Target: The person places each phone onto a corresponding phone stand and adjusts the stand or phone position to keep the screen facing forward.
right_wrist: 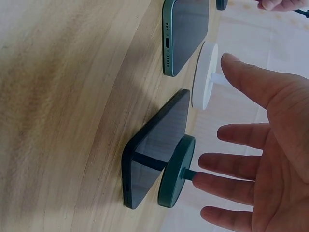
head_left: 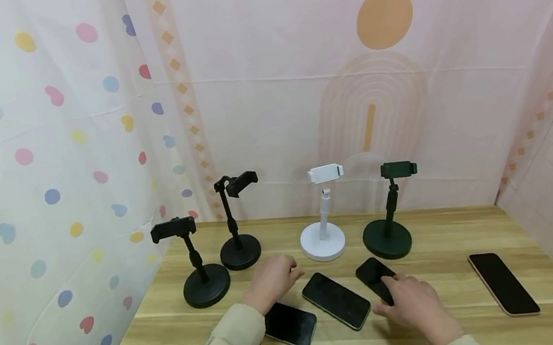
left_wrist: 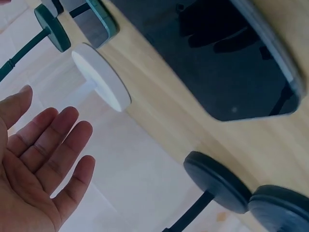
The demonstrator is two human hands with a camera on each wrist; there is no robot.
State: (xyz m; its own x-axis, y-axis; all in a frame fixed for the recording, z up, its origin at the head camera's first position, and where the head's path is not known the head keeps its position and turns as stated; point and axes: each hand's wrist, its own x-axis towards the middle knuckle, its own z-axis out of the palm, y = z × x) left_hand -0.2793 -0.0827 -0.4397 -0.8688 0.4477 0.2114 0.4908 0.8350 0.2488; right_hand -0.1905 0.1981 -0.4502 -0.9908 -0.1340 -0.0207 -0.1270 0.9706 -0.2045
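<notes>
My left hand (head_left: 271, 280) hovers over the table's left-centre, fingers loosely bent and empty. Below its wrist lies a dark smartphone (head_left: 291, 326), partly covered by the sleeve in the head view. A second, green-edged smartphone (head_left: 337, 302) lies face up between the hands. Nearest my right hand (head_left: 416, 303) is a black smartphone (head_left: 372, 274); in the head view the fingers overlap its edge. The right wrist view shows that hand (right_wrist: 270, 159) with fingers spread and apart from the black smartphone (right_wrist: 159, 135). In the left wrist view the left palm (left_wrist: 29, 179) holds nothing.
Along the back stand two black phone stands (head_left: 206, 285) at left, a white phone stand (head_left: 322, 242) in the middle and a dark green phone stand (head_left: 387, 239), all with unfilled clamps. A pink-edged smartphone (head_left: 504, 284) lies far right. Patterned curtains (head_left: 262, 79) enclose the table.
</notes>
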